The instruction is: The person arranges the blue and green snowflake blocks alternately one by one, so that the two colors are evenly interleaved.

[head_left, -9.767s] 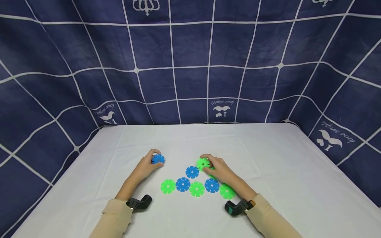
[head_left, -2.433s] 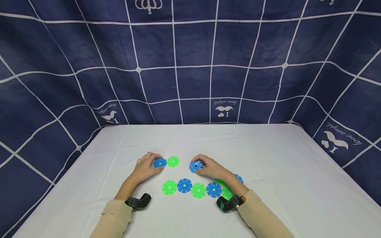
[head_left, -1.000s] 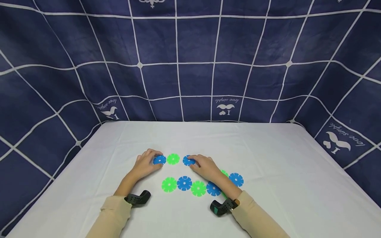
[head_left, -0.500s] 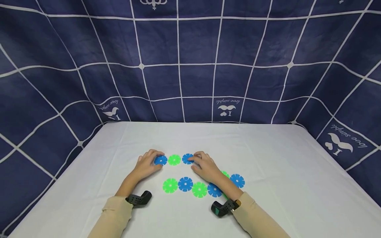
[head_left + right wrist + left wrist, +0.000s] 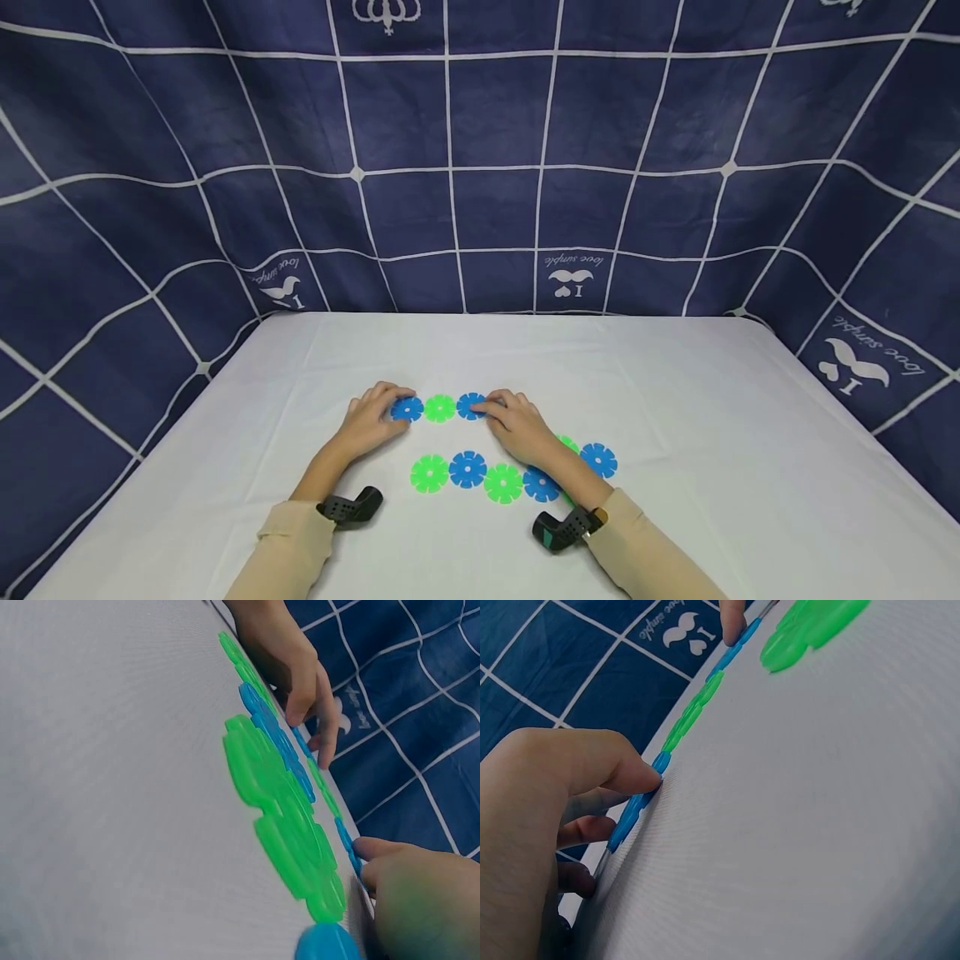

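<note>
My left hand (image 5: 371, 423) holds the left blue notched plastic disc (image 5: 407, 409), flat on the table, between thumb and fingers. Right beside this disc lies a green notched disc (image 5: 440, 408), level with it. At the green one's other side is a second blue disc (image 5: 470, 406); a fingertip of my right hand (image 5: 521, 429) rests on it and covers its right edge. The wrist views show these three in one line, edge to edge, with left fingers (image 5: 634, 774) at one end and a right fingertip (image 5: 369, 847) at the other.
Nearer me runs a curved row of alternating discs: green (image 5: 431, 473), blue (image 5: 468, 469), green (image 5: 503, 483) and more, partly under my right forearm. A blue disc (image 5: 599, 459) lies at its right end. The white-covered table (image 5: 675, 400) meets a dark blue grid curtain (image 5: 495, 208) behind.
The green disc went from my right hand to beside the left blue disc. My right hand then set down another blue disc and slid it left against the green one. My left hand stayed put.
</note>
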`<state>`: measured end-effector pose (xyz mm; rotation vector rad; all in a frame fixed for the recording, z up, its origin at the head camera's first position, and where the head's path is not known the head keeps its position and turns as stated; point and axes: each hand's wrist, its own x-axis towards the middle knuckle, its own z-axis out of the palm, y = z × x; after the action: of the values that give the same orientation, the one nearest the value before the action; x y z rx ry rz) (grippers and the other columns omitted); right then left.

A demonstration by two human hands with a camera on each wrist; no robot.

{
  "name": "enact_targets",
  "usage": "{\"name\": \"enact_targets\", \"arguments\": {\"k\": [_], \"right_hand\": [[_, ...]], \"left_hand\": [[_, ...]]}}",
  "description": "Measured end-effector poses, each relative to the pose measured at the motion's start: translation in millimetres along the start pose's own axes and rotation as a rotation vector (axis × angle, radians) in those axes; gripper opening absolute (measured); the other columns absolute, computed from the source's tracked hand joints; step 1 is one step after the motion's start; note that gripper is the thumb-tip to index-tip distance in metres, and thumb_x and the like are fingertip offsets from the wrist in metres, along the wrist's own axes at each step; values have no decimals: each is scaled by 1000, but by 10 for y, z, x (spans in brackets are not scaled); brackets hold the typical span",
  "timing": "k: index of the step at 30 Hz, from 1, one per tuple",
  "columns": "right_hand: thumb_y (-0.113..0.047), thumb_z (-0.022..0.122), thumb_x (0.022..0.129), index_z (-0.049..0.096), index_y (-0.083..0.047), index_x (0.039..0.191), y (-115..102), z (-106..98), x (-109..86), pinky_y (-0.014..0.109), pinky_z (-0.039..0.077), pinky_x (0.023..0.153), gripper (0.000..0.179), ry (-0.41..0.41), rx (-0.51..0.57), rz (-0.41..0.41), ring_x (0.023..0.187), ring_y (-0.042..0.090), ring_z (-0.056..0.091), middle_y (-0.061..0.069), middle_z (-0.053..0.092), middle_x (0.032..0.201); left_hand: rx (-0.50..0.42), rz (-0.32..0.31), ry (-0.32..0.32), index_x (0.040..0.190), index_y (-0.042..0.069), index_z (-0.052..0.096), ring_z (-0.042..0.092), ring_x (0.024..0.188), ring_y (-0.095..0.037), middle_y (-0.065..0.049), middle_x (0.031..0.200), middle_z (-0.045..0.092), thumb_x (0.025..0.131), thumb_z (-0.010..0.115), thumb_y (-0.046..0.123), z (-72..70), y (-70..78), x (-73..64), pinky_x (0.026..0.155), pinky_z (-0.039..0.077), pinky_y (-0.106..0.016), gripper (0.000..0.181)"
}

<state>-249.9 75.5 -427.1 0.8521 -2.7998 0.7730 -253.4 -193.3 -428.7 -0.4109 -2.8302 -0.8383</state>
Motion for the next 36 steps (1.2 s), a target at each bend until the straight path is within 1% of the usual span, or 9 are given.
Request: {"name": "enact_targets", "arguments": {"k": [1, 4, 9, 14, 19, 25, 33, 36], "right_hand": [[-19, 45, 94, 58, -25, 121, -1, 1, 5, 38, 36, 84, 31, 4, -10, -5, 102, 20, 45, 4, 50, 124], [-15, 44, 94, 58, -25, 121, -10, -3, 15, 36, 36, 81, 32, 10, -22, -15, 100, 18, 46, 3, 50, 121], [-14, 44, 94, 58, -26, 121, -13, -8, 7, 35, 35, 80, 33, -2, -28, -17, 100, 17, 45, 3, 50, 121], [-14, 44, 94, 58, -26, 121, -15, -16, -5, 35, 35, 80, 33, -3, -22, -15, 100, 17, 45, 3, 50, 119], [-16, 43, 95, 58, -26, 122, -10, -9, 3, 35, 35, 81, 32, -10, -25, -20, 100, 17, 45, 3, 50, 119], [-18, 44, 95, 58, -26, 121, -8, -13, -1, 35, 35, 79, 31, 0, -31, -30, 99, 17, 46, 3, 50, 119], [-20, 43, 95, 58, -25, 121, -16, -41, 6, 40, 37, 85, 31, 1, 21, -5, 106, 20, 48, 3, 51, 118], [-21, 44, 94, 59, -23, 120, -39, -76, 16, 42, 38, 87, 30, -1, 43, 6, 105, 21, 50, 4, 52, 118]], "left_hand": [[-5, -8, -13, 118, 17, 57, 46, 111, -24, -6, 117, 51, 74, 63, 24, -12, 8, 0, 75, 25, -34, 45], [-10, -14, -8, 117, 17, 58, 46, 109, -24, -6, 115, 51, 74, 64, 24, -18, 9, 1, 75, 25, -33, 45], [-2, -18, -9, 116, 16, 58, 47, 108, -25, -7, 113, 52, 74, 64, 24, -21, 19, 0, 74, 25, -33, 44], [3, -24, -22, 117, 16, 58, 46, 108, -23, -7, 114, 51, 74, 64, 24, -9, 27, 0, 75, 24, -32, 44], [6, -26, -19, 117, 16, 58, 46, 108, -24, -7, 114, 51, 75, 63, 25, -12, 27, -4, 75, 25, -33, 43], [8, -16, -20, 117, 16, 58, 46, 107, -25, -8, 113, 51, 76, 63, 26, -21, 36, -1, 75, 25, -33, 42], [8, -24, -26, 117, 16, 58, 47, 107, -24, -8, 114, 51, 76, 64, 26, -33, 47, 1, 75, 25, -34, 42], [7, -27, -23, 117, 16, 58, 47, 108, -24, -8, 114, 50, 76, 64, 27, -31, 46, -2, 75, 25, -34, 43]]}}
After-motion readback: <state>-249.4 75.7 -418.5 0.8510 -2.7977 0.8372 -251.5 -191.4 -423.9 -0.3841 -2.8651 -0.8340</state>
